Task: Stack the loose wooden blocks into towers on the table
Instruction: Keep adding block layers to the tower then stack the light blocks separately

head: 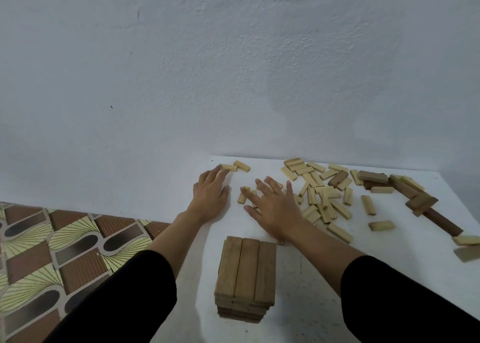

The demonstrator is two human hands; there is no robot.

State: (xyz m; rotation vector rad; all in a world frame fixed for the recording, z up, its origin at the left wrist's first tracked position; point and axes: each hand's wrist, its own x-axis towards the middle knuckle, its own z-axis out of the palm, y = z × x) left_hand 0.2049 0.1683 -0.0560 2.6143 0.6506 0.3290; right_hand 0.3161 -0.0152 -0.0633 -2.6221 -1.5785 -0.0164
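A tower of dark wooden blocks (pixel 245 275) stands near the front of the white table (pixel 324 277), three planks across its top. My left hand (pixel 211 194) lies flat on the table, fingertips touching a pale block (pixel 228 167) at the far left corner. My right hand (pixel 272 207) is spread with straight fingers over a few small pale blocks (pixel 242 197). A heap of loose pale blocks (pixel 319 192) spreads to its right. Darker loose blocks (pixel 374 177) lie at the far right.
A plain white wall rises right behind the table. The table's left edge runs just beside my left hand, with a patterned brown and yellow floor (pixel 52 251) below. Two pale blocks (pixel 466 240) sit at the right edge, blurred.
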